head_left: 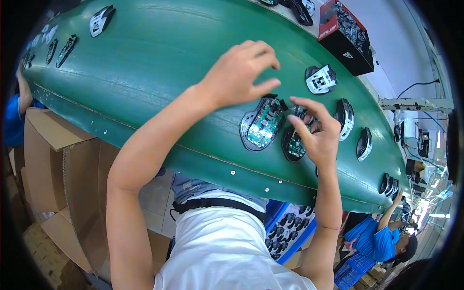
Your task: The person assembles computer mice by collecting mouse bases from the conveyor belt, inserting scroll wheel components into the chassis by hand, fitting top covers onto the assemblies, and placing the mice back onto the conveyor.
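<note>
Both hands are working apart here, the left hand [234, 72] hanging above the green work surface [159, 63], its fingers bending loosely and its thumb sticking out to the right, parted from the fingers. The left forearm is slanting up from the lower left, elbow bending out wide. The right hand [323, 133] is sitting lower and farther right, forearm rising almost straight, thumb and forefinger curling around either side of a small dark part [300, 112]; whether they are gripping it, I cannot tell.

The larger circuit board [265, 126] is lying in its dark shell between the hands, just below the left thumb. A smaller board in a dark shell [294, 145] is resting right beside it, partly hiding behind the right thumb.

Now the edges: the near edge [205, 155] of the surface is running below both shells, close to the person's waist. Leftward, the green is stretching broadly away toward a white-and-black shell [101, 21]. Rightward, room is tightening: a white-topped piece [321, 79] and a curved shell [346, 121] are crowding the right hand, with a black-and-red box [349, 53] standing at the far edge.
</note>
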`<state>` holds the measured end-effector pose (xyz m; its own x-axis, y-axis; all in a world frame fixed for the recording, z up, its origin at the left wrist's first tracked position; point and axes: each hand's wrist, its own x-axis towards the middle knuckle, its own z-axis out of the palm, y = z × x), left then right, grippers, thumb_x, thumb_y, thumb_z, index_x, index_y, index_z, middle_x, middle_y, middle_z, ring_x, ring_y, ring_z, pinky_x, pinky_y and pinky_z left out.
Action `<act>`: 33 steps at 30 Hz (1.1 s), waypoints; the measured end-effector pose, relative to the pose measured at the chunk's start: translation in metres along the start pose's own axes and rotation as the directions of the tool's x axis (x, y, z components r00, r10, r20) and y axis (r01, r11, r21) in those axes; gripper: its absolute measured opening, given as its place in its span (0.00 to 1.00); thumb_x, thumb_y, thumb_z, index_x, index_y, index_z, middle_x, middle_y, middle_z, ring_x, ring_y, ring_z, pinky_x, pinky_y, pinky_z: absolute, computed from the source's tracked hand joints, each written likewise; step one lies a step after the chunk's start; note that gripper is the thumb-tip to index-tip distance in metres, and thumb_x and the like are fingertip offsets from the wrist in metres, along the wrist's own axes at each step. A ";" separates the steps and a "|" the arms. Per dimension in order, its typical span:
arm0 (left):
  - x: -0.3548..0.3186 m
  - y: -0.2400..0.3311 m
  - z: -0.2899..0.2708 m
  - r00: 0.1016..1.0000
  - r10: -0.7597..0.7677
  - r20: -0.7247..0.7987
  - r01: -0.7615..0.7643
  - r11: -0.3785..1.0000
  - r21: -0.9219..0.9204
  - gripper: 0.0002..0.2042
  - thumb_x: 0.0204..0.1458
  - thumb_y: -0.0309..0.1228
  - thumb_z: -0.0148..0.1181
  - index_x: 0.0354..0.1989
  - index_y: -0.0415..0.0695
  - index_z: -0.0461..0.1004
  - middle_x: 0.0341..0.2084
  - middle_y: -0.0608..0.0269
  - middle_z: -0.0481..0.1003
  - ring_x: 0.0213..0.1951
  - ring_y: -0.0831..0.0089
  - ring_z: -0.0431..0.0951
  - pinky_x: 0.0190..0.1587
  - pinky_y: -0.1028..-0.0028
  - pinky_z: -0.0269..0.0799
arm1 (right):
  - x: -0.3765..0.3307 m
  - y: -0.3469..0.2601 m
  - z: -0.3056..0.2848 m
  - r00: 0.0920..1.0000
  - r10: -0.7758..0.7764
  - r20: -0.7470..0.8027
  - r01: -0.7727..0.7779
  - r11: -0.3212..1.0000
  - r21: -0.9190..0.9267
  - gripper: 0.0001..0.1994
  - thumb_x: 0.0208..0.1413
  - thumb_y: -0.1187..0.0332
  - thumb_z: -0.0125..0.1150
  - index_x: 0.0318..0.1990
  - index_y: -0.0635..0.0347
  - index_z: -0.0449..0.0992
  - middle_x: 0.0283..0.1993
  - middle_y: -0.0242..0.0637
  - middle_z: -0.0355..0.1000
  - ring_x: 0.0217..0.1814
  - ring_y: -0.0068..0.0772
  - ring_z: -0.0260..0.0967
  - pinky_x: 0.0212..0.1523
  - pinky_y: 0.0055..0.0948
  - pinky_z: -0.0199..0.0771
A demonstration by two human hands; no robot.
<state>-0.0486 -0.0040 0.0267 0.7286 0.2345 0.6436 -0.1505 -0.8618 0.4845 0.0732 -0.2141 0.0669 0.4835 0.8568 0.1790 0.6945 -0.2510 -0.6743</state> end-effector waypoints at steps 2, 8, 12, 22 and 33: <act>-0.005 -0.018 0.001 0.999 -0.051 -0.008 0.051 0.998 0.030 0.10 0.48 0.31 0.66 0.37 0.43 0.75 0.39 0.57 0.75 0.44 0.56 0.75 0.48 0.63 0.72 | 0.004 -0.003 0.010 0.997 -0.068 -0.029 0.067 0.997 -0.036 0.16 0.42 0.72 0.75 0.42 0.58 0.81 0.38 0.33 0.79 0.25 0.19 0.63 0.24 0.19 0.65; -0.012 -0.023 0.012 0.984 -0.168 0.059 0.167 0.986 0.030 0.06 0.50 0.28 0.63 0.35 0.43 0.76 0.37 0.60 0.75 0.42 0.58 0.75 0.47 0.63 0.71 | 0.013 0.009 0.032 0.941 -0.314 -0.126 0.296 0.945 -0.143 0.15 0.41 0.69 0.77 0.36 0.61 0.81 0.38 0.35 0.80 0.29 0.29 0.69 0.28 0.27 0.71; -0.013 -0.022 0.016 0.986 -0.154 0.064 0.152 0.988 0.038 0.05 0.50 0.27 0.62 0.34 0.44 0.75 0.36 0.61 0.75 0.43 0.60 0.74 0.48 0.63 0.69 | 0.008 0.006 0.032 0.942 -0.319 -0.105 0.284 0.924 -0.256 0.15 0.40 0.69 0.78 0.34 0.63 0.79 0.39 0.39 0.80 0.31 0.31 0.72 0.27 0.27 0.72; -0.014 -0.022 0.020 0.984 -0.140 0.108 0.143 0.989 -0.021 0.04 0.49 0.26 0.62 0.33 0.44 0.75 0.35 0.62 0.74 0.43 0.61 0.74 0.46 0.63 0.67 | 0.011 0.002 0.029 0.917 -0.398 -0.022 0.357 0.844 -0.400 0.13 0.42 0.69 0.75 0.37 0.59 0.79 0.41 0.33 0.78 0.33 0.32 0.73 0.28 0.28 0.74; -0.013 -0.017 0.014 0.930 0.012 0.368 0.093 0.959 -0.267 0.08 0.47 0.29 0.66 0.37 0.46 0.81 0.40 0.65 0.77 0.49 0.64 0.74 0.54 0.65 0.65 | 0.000 -0.012 0.035 0.952 -0.300 0.063 0.256 0.665 -0.702 0.16 0.52 0.63 0.66 0.48 0.58 0.79 0.46 0.31 0.70 0.36 0.28 0.71 0.25 0.26 0.73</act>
<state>-0.0465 0.0018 0.0017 0.9215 0.0417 0.3861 -0.2551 -0.6845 0.6829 0.0460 -0.1957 0.0502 0.2181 0.9192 0.3280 0.9594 -0.2636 0.1007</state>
